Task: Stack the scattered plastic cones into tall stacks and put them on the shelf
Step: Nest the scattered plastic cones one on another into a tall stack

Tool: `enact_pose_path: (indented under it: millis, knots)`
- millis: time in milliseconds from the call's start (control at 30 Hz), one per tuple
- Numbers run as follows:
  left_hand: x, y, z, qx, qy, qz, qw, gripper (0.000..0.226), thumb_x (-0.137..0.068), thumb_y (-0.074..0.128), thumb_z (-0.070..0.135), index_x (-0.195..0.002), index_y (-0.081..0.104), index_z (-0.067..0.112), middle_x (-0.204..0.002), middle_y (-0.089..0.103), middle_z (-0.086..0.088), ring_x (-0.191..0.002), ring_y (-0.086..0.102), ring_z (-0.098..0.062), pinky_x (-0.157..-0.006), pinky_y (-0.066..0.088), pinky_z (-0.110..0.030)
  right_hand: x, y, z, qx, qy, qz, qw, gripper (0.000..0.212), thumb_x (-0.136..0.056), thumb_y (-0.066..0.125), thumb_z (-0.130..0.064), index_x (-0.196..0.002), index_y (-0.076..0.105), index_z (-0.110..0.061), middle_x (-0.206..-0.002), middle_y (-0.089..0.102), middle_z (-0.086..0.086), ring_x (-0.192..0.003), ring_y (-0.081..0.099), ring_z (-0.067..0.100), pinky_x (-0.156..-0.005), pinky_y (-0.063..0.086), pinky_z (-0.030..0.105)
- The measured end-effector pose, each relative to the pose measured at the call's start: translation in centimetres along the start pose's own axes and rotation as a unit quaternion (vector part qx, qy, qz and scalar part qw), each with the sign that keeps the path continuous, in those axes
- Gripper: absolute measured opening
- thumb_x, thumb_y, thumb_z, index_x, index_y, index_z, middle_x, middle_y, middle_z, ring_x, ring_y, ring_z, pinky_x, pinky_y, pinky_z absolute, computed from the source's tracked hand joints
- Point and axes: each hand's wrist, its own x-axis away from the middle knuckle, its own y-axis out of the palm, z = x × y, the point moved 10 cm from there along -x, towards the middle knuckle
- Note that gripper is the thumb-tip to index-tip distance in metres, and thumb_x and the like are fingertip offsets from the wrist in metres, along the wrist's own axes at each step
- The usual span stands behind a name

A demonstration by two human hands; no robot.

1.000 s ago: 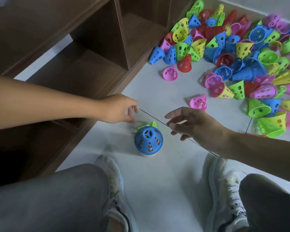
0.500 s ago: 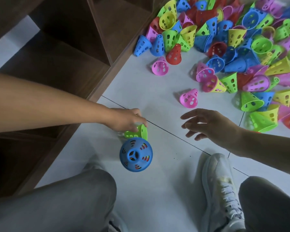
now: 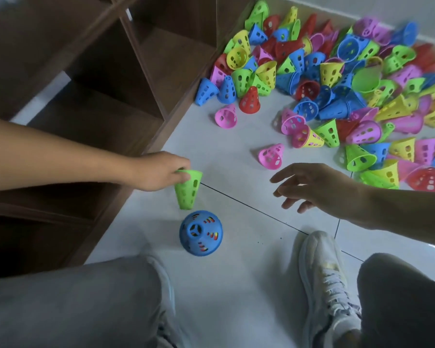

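While the left hand (image 3: 158, 170) is curled at the wide rim of a green cone (image 3: 187, 188), that rim is pinched between thumb and fingertips, and the cone is held tilted, narrow tip down toward the near side, just above the floor (image 3: 236, 285). Just near of it, a stack of cones (image 3: 201, 232) capped by a blue one is seen standing upright on the tile, apart from the green cone; other colours are visible through its holes. The right hand (image 3: 319, 188) is held open over the floor, fingers spread and slightly bent, nothing gripped or touched. A lone pink cone (image 3: 271, 156) is lying on its side just far of those fingers. A large pile of cones (image 3: 337, 79) in green, yellow, blue, red and pink is spread over the far right floor; all are thin perforated plastic with oval holes. A dark wooden shelf (image 3: 111, 79) with open compartments is seen at left. Grey trouser legs and a white laced shoe (image 3: 324, 280) are seen at the near edge.
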Motion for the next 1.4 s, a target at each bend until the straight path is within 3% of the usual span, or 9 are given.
enact_pose_path:
  millis: [133, 233, 333, 533, 700, 867, 1000, 1233, 1400]
  knots:
    - [6.2, -6.2, 4.2, 0.057, -0.016, 0.08, 0.995, 0.03, -0.102, 0.055, 0.025, -0.078, 0.052, 0.008, -0.063, 0.046, -0.001, -0.058, 0.043, -0.012, -0.052, 0.032, -0.022, 3.3, -0.1, -5.6, 0.053, -0.051, -0.012, 0.997, 0.015, -0.095, 0.065, -0.014, -0.108, 0.067, -0.022, -0.096, 0.075, 0.003, -0.082, 0.074, 0.015, -0.073, 0.06, 0.036]
    - [11.2, -10.0, 6.5, 0.138, -0.025, 0.123, 0.982, 0.03, -0.101, 0.057, 0.031, -0.073, 0.061, 0.022, -0.073, 0.059, -0.012, -0.077, 0.064, -0.031, -0.077, 0.058, -0.031, 6.4, -0.2, -10.3, 0.075, -0.089, -0.01, 0.993, 0.014, -0.096, 0.065, -0.019, -0.11, 0.066, -0.023, -0.095, 0.075, -0.001, -0.082, 0.074, 0.011, -0.066, 0.06, 0.026]
    - [16.1, -11.6, 9.5, 0.257, -0.035, 0.122, 0.958, 0.03, -0.102, 0.056, 0.029, -0.076, 0.065, 0.018, -0.085, 0.069, -0.013, -0.092, 0.073, -0.026, -0.087, 0.061, -0.045, 9.9, 0.3, -14.3, 0.068, -0.117, -0.007, 0.991, 0.021, -0.095, 0.067, -0.021, -0.115, 0.064, -0.023, -0.097, 0.074, 0.0, -0.082, 0.074, 0.01, -0.068, 0.061, 0.026]
    - [23.1, -10.7, 14.2, 0.409, -0.08, 0.077, 0.905, 0.027, -0.106, 0.046, 0.023, -0.104, 0.063, 0.002, -0.107, 0.075, -0.02, -0.1, 0.074, -0.031, -0.085, 0.061, -0.034, 18.2, 5.3, -19.9, 0.11, -0.197, -0.091, 0.97, 0.074, -0.075, 0.085, -0.037, -0.134, 0.04, -0.046, -0.121, 0.056, -0.012, -0.089, 0.072, 0.015, -0.079, 0.061, 0.033]
    - [25.4, -8.5, 16.2, 0.472, -0.087, 0.042, 0.876, 0.028, -0.107, 0.045, 0.023, -0.114, 0.063, 0.003, -0.108, 0.076, -0.016, -0.098, 0.074, -0.032, -0.084, 0.061, -0.031, 20.6, 6.2, -20.9, 0.155, -0.287, 0.052, 0.944, 0.051, -0.081, 0.079, -0.039, -0.123, 0.051, -0.034, -0.103, 0.065, -0.016, -0.083, 0.063, -0.004, -0.076, 0.055, 0.019]
    - [26.1, -7.2, 14.7, 0.281, -0.123, 0.035, 0.951, 0.026, -0.101, 0.054, 0.039, -0.106, 0.065, 0.016, -0.11, 0.072, -0.003, -0.093, 0.075, -0.023, -0.088, 0.059, -0.038, 19.8, 6.6, -18.9, 0.223, -0.292, 0.098, 0.925, 0.039, -0.092, 0.069, -0.036, -0.127, 0.052, -0.028, -0.099, 0.069, -0.008, -0.082, 0.065, 0.006, -0.077, 0.056, 0.029]
    - [27.4, -8.1, 14.3, 0.0, -0.067, 0.049, 0.997, 0.015, -0.095, 0.061, 0.044, -0.099, 0.064, 0.03, -0.1, 0.07, 0.01, -0.066, 0.061, 0.008, -0.063, 0.044, -0.014, 16.1, 8.1, -16.3, 0.323, -0.252, 0.072, 0.909, 0.041, -0.095, 0.064, -0.035, -0.132, 0.048, -0.027, -0.114, 0.058, 0.001, -0.094, 0.061, 0.021, -0.084, 0.053, 0.039]
    - [27.7, -5.7, 12.2, -0.027, -0.048, 0.034, 0.998, 0.012, -0.092, 0.064, 0.044, -0.094, 0.065, 0.033, -0.098, 0.069, 0.013, -0.08, 0.064, 0.001, -0.085, 0.054, -0.03, 9.3, 11.8, -13.4, 0.358, -0.195, 0.058, 0.911, 0.05, -0.094, 0.063, -0.039, -0.138, 0.044, -0.026, -0.123, 0.054, 0.004, -0.105, 0.061, 0.031, -0.084, 0.055, 0.043]
    - [24.5, -4.7, 11.7, 0.009, -0.032, 0.05, 0.998, 0.01, -0.091, 0.066, 0.042, -0.091, 0.066, 0.032, -0.091, 0.068, 0.021, -0.078, 0.068, -0.006, -0.083, 0.056, -0.037, 7.1, 12.3, -11.1, 0.306, -0.172, 0.046, 0.935, 0.052, -0.093, 0.066, -0.039, -0.138, 0.043, -0.027, -0.128, 0.055, 0.004, -0.109, 0.06, 0.029, -0.093, 0.052, 0.043]
